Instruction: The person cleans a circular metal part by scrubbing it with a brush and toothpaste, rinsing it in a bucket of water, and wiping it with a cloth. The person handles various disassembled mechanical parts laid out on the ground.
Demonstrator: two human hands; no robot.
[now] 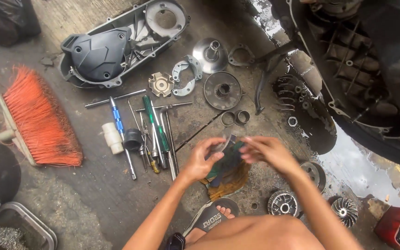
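Your left hand [204, 157] and right hand [267, 153] pinch a dark rag [230, 157] above the floor's tools [151, 134]; seemingly mid-wipe, judging the next part needs a firm grip.

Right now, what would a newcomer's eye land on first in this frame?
Probably the bright orange brush lying at the left on the concrete floor. Next, the left hand and right hand meeting at centre over a dark piece of sheet, with a row of screwdrivers and wrenches just left of them. At upper left lies a large grey engine cover.
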